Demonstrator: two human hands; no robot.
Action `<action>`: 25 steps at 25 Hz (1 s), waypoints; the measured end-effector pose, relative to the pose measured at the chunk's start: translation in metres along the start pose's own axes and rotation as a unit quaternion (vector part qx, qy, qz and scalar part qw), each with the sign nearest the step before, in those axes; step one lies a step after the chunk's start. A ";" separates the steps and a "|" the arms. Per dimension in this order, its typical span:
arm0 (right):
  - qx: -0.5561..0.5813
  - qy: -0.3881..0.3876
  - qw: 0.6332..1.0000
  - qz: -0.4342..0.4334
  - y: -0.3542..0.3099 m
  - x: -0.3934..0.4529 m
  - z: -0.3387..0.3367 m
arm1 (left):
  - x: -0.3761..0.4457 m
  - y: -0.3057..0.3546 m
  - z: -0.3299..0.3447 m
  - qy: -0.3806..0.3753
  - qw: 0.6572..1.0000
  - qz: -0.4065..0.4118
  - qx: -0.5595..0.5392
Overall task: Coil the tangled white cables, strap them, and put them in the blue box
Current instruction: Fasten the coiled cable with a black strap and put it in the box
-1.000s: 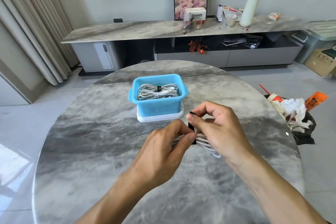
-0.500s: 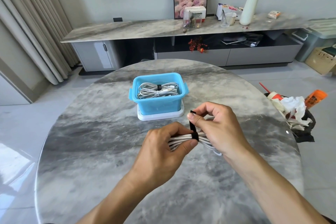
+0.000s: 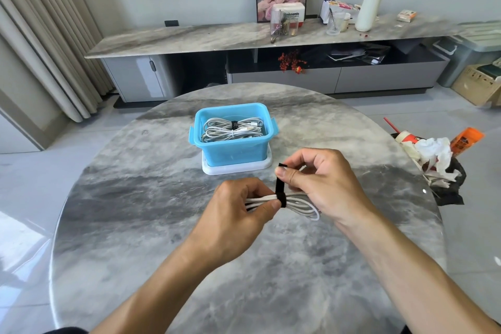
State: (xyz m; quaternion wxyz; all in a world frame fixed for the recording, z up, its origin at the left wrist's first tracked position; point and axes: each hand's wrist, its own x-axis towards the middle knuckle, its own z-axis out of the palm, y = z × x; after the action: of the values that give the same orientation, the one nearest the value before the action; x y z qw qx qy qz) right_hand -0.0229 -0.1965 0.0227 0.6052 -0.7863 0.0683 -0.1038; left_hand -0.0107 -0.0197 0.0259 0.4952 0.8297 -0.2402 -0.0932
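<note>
Holding white cable coil in my left hand — my right hand pinches black strap wrapped round it; blue box beyond.

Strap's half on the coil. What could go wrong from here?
1. The right hand only pinches the strap by its free end; a slip could let the wrap loosen.
2. The left hand grips one side of the coil; the far loops may splay.
3. The box already holds cables, so fit may be tight.
</note>
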 end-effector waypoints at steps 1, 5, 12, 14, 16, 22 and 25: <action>-0.026 -0.012 0.999 -0.017 0.000 0.000 0.000 | 0.002 0.001 -0.001 -0.010 1.000 -0.024 0.009; -0.112 -0.030 0.987 -0.108 0.001 -0.006 0.010 | 0.011 0.000 -0.005 -0.037 0.991 -0.130 -0.017; -0.228 -0.017 0.905 -0.359 0.015 -0.008 0.019 | 0.012 -0.006 -0.007 0.041 0.958 -0.222 -0.175; -0.275 -0.007 0.865 -0.419 0.021 -0.005 0.019 | 0.011 -0.008 -0.013 0.027 0.929 -0.262 -0.261; -0.321 -0.008 0.823 -0.468 0.023 -0.001 0.019 | 0.011 -0.010 -0.021 0.001 0.893 -0.297 -0.339; -0.403 0.038 0.724 -0.558 0.026 0.003 0.019 | 0.011 -0.013 -0.030 -0.049 0.786 -0.355 -0.504; -0.482 0.057 0.687 -0.540 0.047 0.006 0.023 | 0.012 -0.014 -0.040 -0.009 0.729 -0.338 -0.596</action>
State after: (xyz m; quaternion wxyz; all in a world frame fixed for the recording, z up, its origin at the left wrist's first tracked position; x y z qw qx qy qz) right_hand -0.0109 -0.1887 -0.0273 -0.0229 -0.8632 -0.2937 -0.4101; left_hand 0.0198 0.0106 0.0344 0.8215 0.3898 0.1562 -0.3857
